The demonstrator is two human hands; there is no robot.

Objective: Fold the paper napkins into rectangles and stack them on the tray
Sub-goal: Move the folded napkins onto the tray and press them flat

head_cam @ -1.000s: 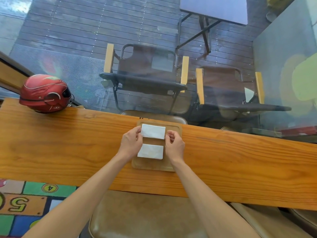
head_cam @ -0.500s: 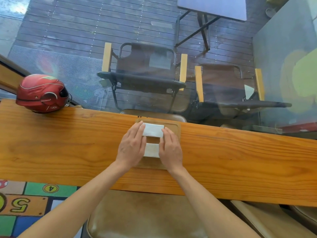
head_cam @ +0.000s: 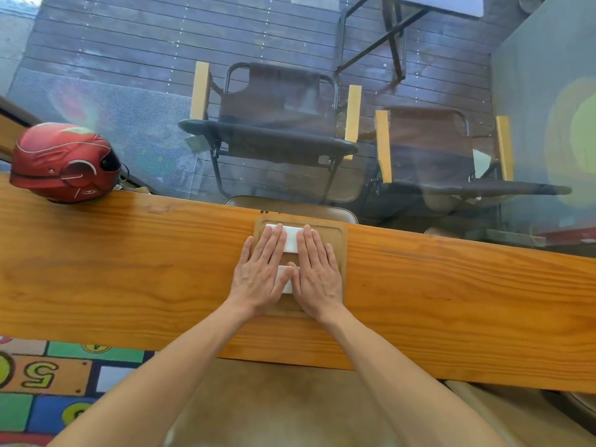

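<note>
Both hands lie flat, fingers straight and together, palms down on the shallow rectangular wooden tray (head_cam: pixel 342 253) that sits at the far edge of the long pine counter (head_cam: pixel 129 269). The left hand (head_cam: pixel 261 272) and the right hand (head_cam: pixel 317 272) are side by side, thumbs nearly touching, and neither grips anything; they press.

Under the fingertips lies a white folded paper napkin (head_cam: pixel 291 240), a rectangle whose long axis runs left to right, across the line of the fingers. Only its middle strip and its far left corner show between and beyond the hands. A second white folded napkin (head_cam: pixel 285 279) lies nearer the person, under the palms and thumbs, visible only as a sliver in the gap between the hands; its outline cannot be read fully.

The two rectangles appear to lie one beyond the other on the tray rather than stacked, so the coming move likely turns on this: the far napkin sits ahead of the fingertips, the near one beneath the palms, both equally reachable by either hand.

A glossy red motorcycle helmet (head_cam: pixel 64 161) rests well off to the left of the left hand. On the coloured play mat (head_cam: pixel 42 375) below the counter, a large numeral 5 is legible; no other writing can be read.
</note>
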